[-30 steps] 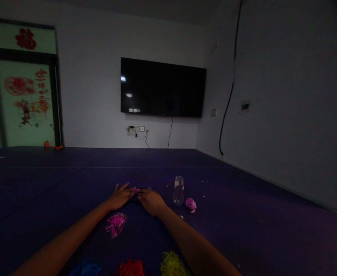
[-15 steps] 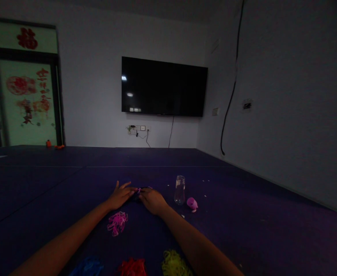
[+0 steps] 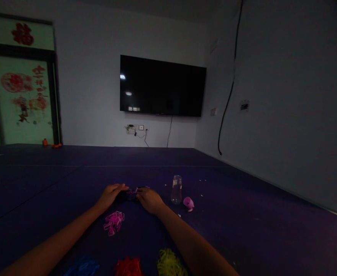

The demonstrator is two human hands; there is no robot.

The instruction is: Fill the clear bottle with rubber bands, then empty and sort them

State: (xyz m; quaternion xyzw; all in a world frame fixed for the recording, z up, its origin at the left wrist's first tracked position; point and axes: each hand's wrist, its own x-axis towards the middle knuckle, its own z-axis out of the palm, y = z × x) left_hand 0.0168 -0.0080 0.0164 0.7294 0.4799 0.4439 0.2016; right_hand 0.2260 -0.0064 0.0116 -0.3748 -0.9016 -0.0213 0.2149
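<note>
Dim light over the purple floor mat (image 3: 243, 214) makes the small dark thing (image 3: 132, 193) hard to see between the left hand (image 3: 110, 194) and right hand (image 3: 149, 199), whose fingers seem curled on it, so a pink band may slip off unnoticed.

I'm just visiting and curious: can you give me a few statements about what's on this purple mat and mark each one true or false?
1. Both hands, left hand and right hand, meet at a small dark object. True.
2. The clear bottle lies on its side. False: it stands upright.
3. A pink pile of bands lies near the left forearm. True.
4. The yellow pile lies beyond the bottle. False: it is nearest the camera.
5. The wall screen shows a picture. False: it is dark.
</note>
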